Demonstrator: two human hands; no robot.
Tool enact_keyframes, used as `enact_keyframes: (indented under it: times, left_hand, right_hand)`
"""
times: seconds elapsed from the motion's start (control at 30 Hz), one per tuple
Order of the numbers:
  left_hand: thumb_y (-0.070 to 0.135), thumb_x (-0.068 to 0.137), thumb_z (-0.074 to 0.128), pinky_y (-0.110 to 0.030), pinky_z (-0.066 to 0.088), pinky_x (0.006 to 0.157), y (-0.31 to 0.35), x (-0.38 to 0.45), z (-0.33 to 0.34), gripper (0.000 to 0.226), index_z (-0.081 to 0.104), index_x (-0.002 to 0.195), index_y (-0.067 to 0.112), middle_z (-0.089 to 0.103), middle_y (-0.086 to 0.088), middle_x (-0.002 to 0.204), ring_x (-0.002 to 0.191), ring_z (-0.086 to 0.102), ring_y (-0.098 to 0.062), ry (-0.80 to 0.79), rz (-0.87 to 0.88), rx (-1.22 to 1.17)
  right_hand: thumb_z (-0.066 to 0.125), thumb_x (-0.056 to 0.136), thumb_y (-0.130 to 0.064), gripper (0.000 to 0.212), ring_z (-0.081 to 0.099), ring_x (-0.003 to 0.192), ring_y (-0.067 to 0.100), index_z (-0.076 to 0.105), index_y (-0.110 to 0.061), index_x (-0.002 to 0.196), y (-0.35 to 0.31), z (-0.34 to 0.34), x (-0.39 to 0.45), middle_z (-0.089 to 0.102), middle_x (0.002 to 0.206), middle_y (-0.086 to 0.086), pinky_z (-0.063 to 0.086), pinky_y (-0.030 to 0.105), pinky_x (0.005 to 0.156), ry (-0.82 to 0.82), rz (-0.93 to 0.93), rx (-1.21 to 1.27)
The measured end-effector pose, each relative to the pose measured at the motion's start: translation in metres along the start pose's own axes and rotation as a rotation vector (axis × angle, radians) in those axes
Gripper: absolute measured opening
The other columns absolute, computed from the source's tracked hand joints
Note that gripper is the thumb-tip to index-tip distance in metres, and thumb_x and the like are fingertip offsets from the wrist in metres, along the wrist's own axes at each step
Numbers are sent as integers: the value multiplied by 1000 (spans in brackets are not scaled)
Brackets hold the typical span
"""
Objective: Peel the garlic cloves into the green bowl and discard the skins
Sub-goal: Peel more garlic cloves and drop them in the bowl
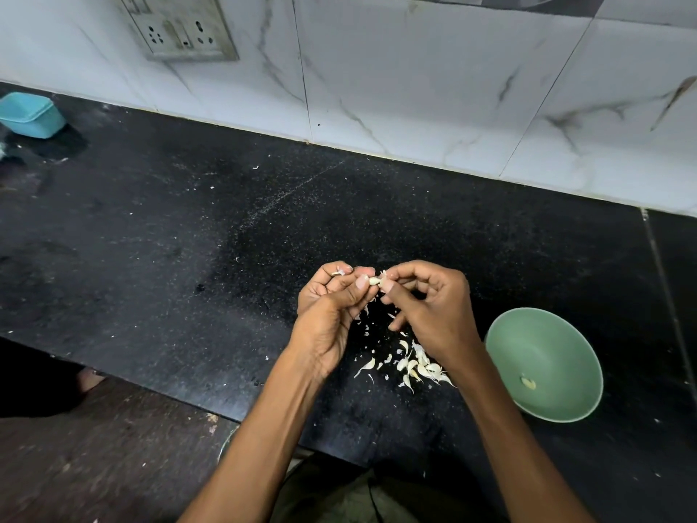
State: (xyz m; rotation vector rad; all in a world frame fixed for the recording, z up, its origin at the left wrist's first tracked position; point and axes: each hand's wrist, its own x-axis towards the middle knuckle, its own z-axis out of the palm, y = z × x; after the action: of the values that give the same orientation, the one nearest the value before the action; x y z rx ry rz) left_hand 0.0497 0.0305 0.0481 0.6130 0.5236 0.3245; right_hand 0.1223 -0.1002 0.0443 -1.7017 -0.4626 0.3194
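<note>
Head view shows both hands raised over the black counter [188,239], meeting fingertip to fingertip. The left hand [332,307] pinches a small garlic clove [374,281] between thumb and forefinger, with a scrap of skin clinging to its curled fingers; the right hand [433,307] pinches the clove's other end, where loose skin shows. Below them a heap of skins [418,366] lies near the counter's front edge, just beside the green bowl [565,334], which holds one peeled clove [528,382].

The clove is tiny and likely slick — a hard tug could pop it from the pinch onto the counter or past the front edge to the floor. Skins could also drift into the bowl, since the heap lies so close to its rim.

Whether unpeeled cloves remain in the heap cannot be told — pieces are too small. The left palm is hidden. A blue tub [32,115] sits at the far left corner, cut off by the frame.
</note>
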Motion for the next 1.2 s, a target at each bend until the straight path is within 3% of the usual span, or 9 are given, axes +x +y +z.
enact_keyframes:
  times: [0.13, 0.33, 0.63, 0.77, 0.87, 0.93, 1.2]
  left_hand:
    - [-10, 71, 66, -27, 62, 77, -1, 0, -2, 29, 57, 94, 6, 75, -13, 85, 75, 72, -19, 1, 53, 33]
    - [-7, 66, 71, -27, 60, 73, -2, -2, 1, 28, 58, 89, 6, 75, -14, 84, 75, 72, -20, 14, 132, 146]
    - [-25, 71, 67, -30, 58, 72, -1, -4, 2, 32, 59, 75, 6, 75, -17, 78, 75, 74, -24, 29, 245, 469]
    - [-27, 70, 68, -30, 58, 70, 0, -6, 2, 33, 59, 74, 5, 75, -17, 78, 76, 74, -25, 1, 317, 503]
    - [-26, 70, 69, -34, 58, 73, -2, -7, 1, 35, 59, 72, 8, 75, -17, 79, 78, 74, -27, -8, 338, 456]
    - [-25, 71, 69, -35, 58, 75, -4, -8, 0, 35, 58, 73, 9, 75, -16, 79, 78, 73, -26, -2, 345, 411]
    - [-22, 71, 70, -35, 59, 76, -12, -10, 3, 34, 56, 75, 8, 76, -16, 84, 84, 74, -28, 37, 407, 342]
  right_hand:
    - [78, 88, -1, 10, 73, 65, 21, 81, -11, 91, -3, 1, -2, 73, 80, -2, 58, 30, 47, 8, -64, -44]
    - [78, 85, -1, 9, 71, 59, 22, 81, -10, 86, -1, 0, -1, 73, 79, -7, 59, 46, 49, 23, -141, -123]
    - [74, 69, -4, 7, 62, 50, 11, 77, -10, 66, -7, -2, 0, 69, 65, -4, 51, 32, 47, 28, -332, -372]
    - [76, 67, -9, 5, 65, 47, 11, 77, -14, 65, -8, 2, -2, 69, 60, -6, 53, 26, 48, 82, -224, -311]
    - [78, 74, 1, 13, 71, 50, 20, 79, -12, 71, -12, 2, -3, 72, 61, 2, 61, 41, 51, 92, -10, -100]
    - [77, 77, 10, 18, 72, 51, 23, 78, -8, 73, -15, 2, -3, 73, 63, 7, 62, 44, 54, 84, 57, 34]
    - [69, 82, 15, 15, 61, 53, 19, 77, 4, 76, -26, 5, -4, 69, 71, 27, 55, 27, 48, 71, 235, 387]
